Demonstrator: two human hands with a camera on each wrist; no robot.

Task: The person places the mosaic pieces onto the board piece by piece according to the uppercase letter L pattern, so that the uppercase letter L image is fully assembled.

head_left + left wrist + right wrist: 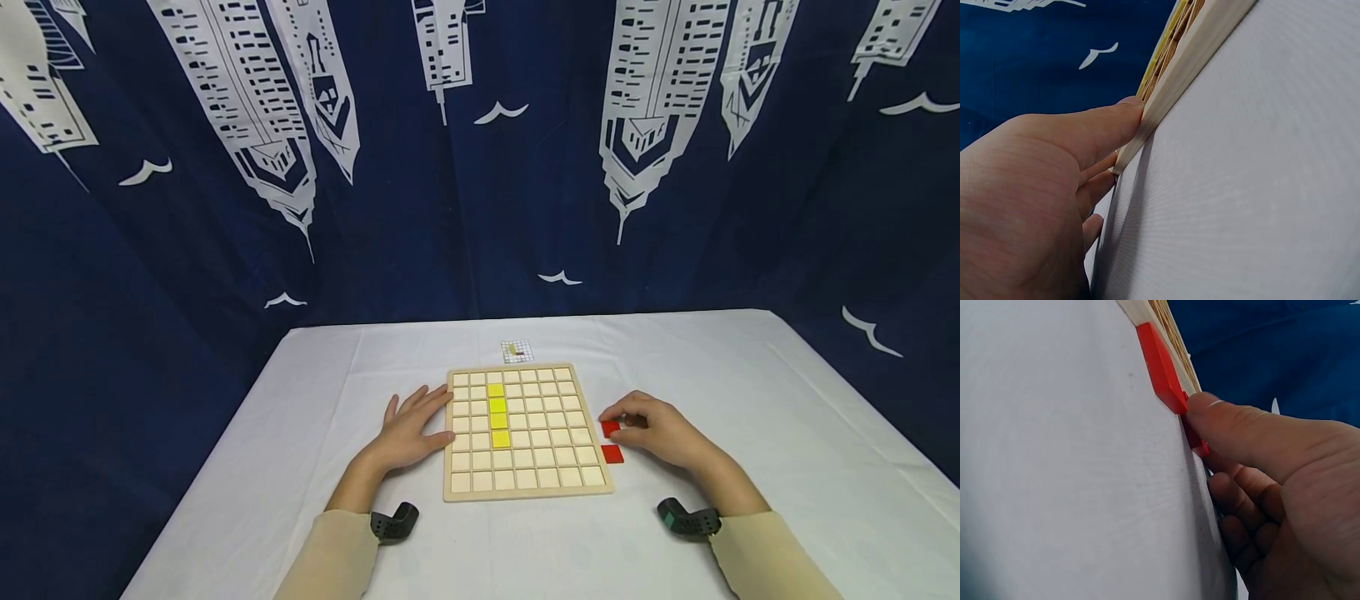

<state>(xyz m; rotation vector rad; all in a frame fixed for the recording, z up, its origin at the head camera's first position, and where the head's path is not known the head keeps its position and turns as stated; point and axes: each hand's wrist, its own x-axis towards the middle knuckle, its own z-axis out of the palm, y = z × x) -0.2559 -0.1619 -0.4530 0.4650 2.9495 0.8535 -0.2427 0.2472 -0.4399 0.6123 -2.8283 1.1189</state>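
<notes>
A wooden grid board (529,498) lies on the table, with several yellow tiles (500,439) in one column. My left hand (407,435) rests at its left edge, fingers spread and thumb touching the frame, as the left wrist view also shows. Beside the board's right edge, my right hand (660,427) has thumb and index finger round a red tile (611,428), pinching it near the tabletop. A second red tile (612,454) lies just nearer to me, against the board; in the right wrist view this red tile (1161,369) is in full sight, while the pinched one is partly hidden.
Behind the board lies a small printed grid card (517,352) with a coloured pattern. White cloth (360,375) covers the table, and a dark blue curtain (465,208) with white building prints hangs behind it. Black bands (395,523) sit on both wrists.
</notes>
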